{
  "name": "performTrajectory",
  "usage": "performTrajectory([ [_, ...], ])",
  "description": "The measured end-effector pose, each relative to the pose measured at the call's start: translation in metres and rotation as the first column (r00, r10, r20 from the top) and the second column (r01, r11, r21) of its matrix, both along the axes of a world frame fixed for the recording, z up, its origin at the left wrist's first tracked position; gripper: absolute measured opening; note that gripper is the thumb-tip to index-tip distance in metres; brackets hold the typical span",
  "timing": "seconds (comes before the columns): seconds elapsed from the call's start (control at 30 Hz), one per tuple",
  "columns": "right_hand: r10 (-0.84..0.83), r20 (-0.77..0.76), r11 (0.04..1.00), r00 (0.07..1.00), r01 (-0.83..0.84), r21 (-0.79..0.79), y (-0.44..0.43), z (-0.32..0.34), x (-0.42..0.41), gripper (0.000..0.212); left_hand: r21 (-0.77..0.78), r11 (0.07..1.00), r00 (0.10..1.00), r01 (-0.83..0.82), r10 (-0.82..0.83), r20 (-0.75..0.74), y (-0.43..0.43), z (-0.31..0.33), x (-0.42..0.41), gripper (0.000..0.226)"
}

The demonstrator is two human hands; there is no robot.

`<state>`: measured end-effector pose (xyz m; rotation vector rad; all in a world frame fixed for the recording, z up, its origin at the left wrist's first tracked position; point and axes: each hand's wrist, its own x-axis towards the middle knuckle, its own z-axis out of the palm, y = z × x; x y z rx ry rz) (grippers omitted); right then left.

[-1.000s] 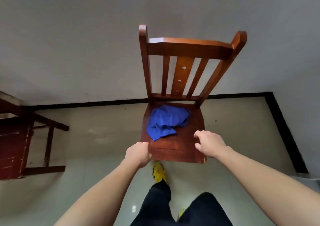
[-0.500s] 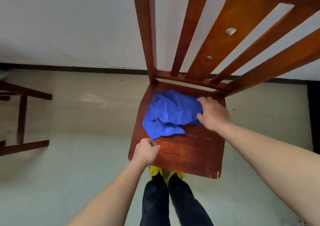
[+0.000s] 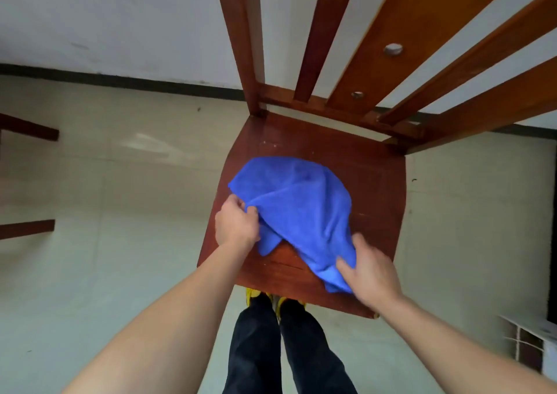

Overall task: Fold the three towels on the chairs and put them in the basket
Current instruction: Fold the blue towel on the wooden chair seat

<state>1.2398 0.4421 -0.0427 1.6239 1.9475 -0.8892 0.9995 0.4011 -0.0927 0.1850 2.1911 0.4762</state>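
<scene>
1. The blue towel [image 3: 301, 206] lies crumpled on the seat of the wooden chair [image 3: 373, 188], more on the front-left part. The person stands just in front of the seat.
2. The left hand [image 3: 236, 227] pinches the towel's left edge w/ curled fingers. The right hand [image 3: 369, 276] grips the near-right end, close to the seat's front edge. So both hands are clamped on the cloth, apart from each other, w/ the towel between them.
3. Judged from this, the step is prob. to open the towel out & find its corners before the 1st fold.
4. To do it well, each hand should get to a true corner, not a bunch from mid-edge. Otherwise the fold goes skew & needs a redo.
5. Then pull the hands apart until the edge between them is straight, w/o twist. Wrinkles run across the middle, so a light shake or a smoothing on the seat will likely help.
6. The backrest slats [image 3: 316, 31] stand just behind the seat, so it is better to lift toward the body, not fwd.
7. Risk: the near end sits at the seat's front edge. A loose grip there may let it slide to the floor [image 3: 120, 212].
8. A white slatted thing [image 3: 530, 339] shows at the lower right; it cannot be told if it is the basket. Of a second chair [image 3: 27, 131] at the left, only rails are in view.
</scene>
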Motion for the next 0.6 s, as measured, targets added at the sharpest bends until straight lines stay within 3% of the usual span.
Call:
performTrajectory([
  [0.1,-0.072,0.003,0.966,0.997,0.070,-0.248,-0.026,0.006,0.014,0.054,-0.048,0.995,0.994,0.093,-0.095,-0.054,-0.015,0.011,-0.013,0.007],
  [0.17,-0.088,-0.013,0.929,0.996,0.078,-0.361,-0.019,0.008,0.014,0.050,-0.115,0.988,0.992,0.104,-0.112,-0.063,-0.020,0.027,-0.019,0.014],
  [0.23,-0.096,-0.006,0.952,0.995,0.090,-0.294,0.002,0.010,0.010,0.053,-0.147,0.989,0.998,0.007,-0.016,-0.057,-0.027,0.029,-0.024,0.016],
  [0.3,-0.123,-0.010,0.990,0.992,0.122,-0.070,0.032,0.010,0.001,0.060,-0.121,0.976,0.981,-0.181,0.187,0.041,-0.027,0.030,-0.027,0.016],
  [0.37,-0.199,-0.091,0.970,0.976,0.209,0.124,0.065,0.005,-0.016,0.050,-0.134,0.919,0.897,-0.370,0.391,0.207,-0.021,0.030,-0.024,0.021],
  [0.4,-0.235,-0.151,0.957,0.960,0.256,0.135,0.080,-0.002,-0.025,0.043,-0.142,0.898,0.857,-0.417,0.441,0.268,-0.018,0.028,-0.021,0.022],
  [0.47,-0.260,-0.210,0.965,0.942,0.263,-0.014,0.099,-0.012,-0.047,0.042,-0.110,0.880,0.829,-0.462,0.472,0.301,-0.010,0.025,-0.012,0.017],
  [0.53,-0.197,-0.185,0.974,0.963,0.171,-0.149,0.096,-0.024,-0.059,0.041,-0.044,0.870,0.838,-0.492,0.487,0.246,-0.003,0.022,-0.010,0.020],
  [0.6,-0.192,-0.192,0.979,0.963,0.174,-0.107,0.077,-0.028,-0.056,0.027,0.050,0.867,0.858,-0.497,0.482,0.177,0.007,0.022,-0.015,0.027],
])
